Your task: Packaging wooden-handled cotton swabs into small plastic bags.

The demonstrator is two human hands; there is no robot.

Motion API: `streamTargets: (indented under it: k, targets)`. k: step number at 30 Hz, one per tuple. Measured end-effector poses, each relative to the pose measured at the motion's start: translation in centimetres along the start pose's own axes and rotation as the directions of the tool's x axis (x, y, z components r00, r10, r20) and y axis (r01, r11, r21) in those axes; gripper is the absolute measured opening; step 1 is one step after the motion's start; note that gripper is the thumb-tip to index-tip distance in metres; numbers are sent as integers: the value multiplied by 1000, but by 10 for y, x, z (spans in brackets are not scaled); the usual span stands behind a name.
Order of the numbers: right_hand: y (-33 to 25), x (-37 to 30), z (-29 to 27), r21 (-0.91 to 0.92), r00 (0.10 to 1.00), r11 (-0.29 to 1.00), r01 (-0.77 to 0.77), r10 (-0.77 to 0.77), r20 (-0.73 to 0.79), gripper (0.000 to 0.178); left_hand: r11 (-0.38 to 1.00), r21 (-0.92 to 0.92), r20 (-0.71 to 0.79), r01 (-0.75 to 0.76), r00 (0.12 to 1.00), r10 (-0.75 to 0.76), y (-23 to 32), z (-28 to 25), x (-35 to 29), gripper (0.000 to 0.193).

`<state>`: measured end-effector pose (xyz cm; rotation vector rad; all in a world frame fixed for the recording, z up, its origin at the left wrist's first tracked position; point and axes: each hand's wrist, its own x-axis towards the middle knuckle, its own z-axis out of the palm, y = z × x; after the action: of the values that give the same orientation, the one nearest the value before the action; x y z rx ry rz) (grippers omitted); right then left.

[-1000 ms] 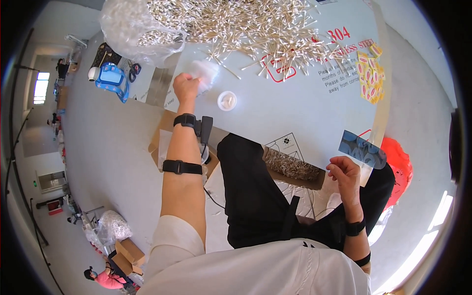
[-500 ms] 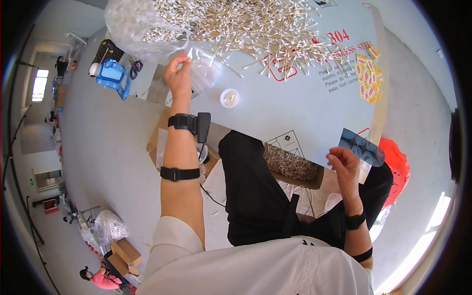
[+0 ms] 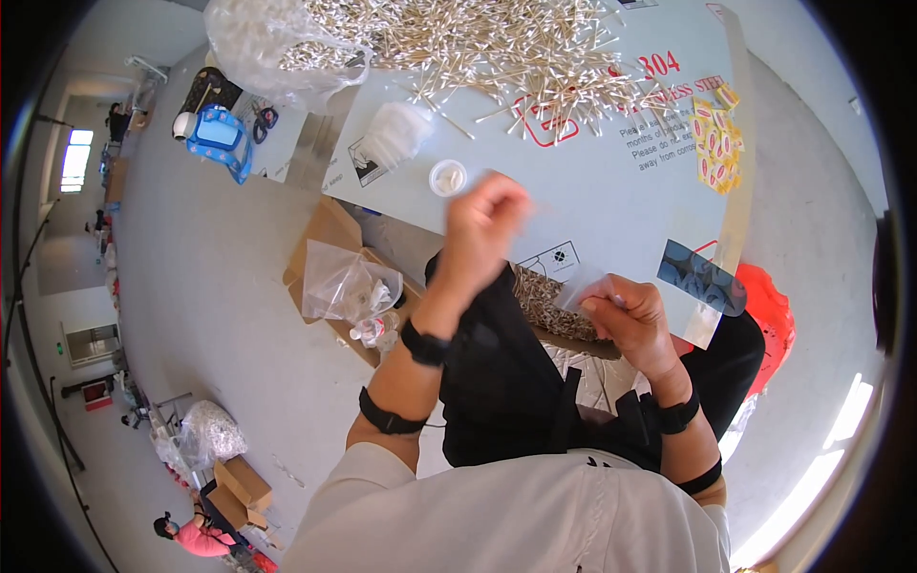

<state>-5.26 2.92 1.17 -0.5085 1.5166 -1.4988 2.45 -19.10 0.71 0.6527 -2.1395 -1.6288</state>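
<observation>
Head view: nearest, right hand [image 3: 632, 320] pinches a small clear plastic bag [image 3: 581, 286] between thumb and fingers, just above a long brown cardboard box [image 3: 578, 346] of loose cotton swabs at the lap. Whether the bag's mouth is open, cannot tell. Left hand [image 3: 485, 227] is blurred over the near edge of the table [image 3: 583, 186], fingers curled in; cannot tell if it grips anything.

Handling, my judgement: hold the film by one edge only, mouth left free; rub the layers apart with the fingertips rather than tug; light grip so it doesn't crease; keep it off the loose swabs.

Next out: round white plastic tub [image 3: 431, 179] with pale contents, just beside left hand. Past it, a whitish heap of thin clear film [image 3: 397, 132]. Right side: dark blue printed sheet [image 3: 702, 277] at the table edge, yellow-and-white packets [image 3: 716, 148] farther up.

Far side of table: big spread of white-tipped cotton swabs [image 3: 506, 57], large clear plastic sack [image 3: 253, 48] at its left.

Farthest: co-worker in pink top [image 3: 202, 538], lower left, by open brown cartons [image 3: 246, 485].
</observation>
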Motion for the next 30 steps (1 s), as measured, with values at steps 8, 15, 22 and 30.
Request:
streamTargets:
  k: [8, 15, 22, 30]
  targets:
    - [28, -11, -11, 40, 981, 998, -41, 48, -191, 12, 396, 915, -9, -79, 976, 216, -98, -59, 54, 6]
    - [28, -28, -17, 99, 952, 995, -14, 43, -302, 20, 339, 932, 89, -132, 986, 140, -94, -50, 57, 7]
    - [33, -45, -44, 130, 951, 985, 111, -67, -302, 25, 351, 932, 9, -91, 973, 229, -70, -48, 48, 7]
    - [41, -67, -59, 76, 970, 992, 102, -82, -227, 19, 992, -76, 519, -98, 846, 123, 18, 94, -43, 27]
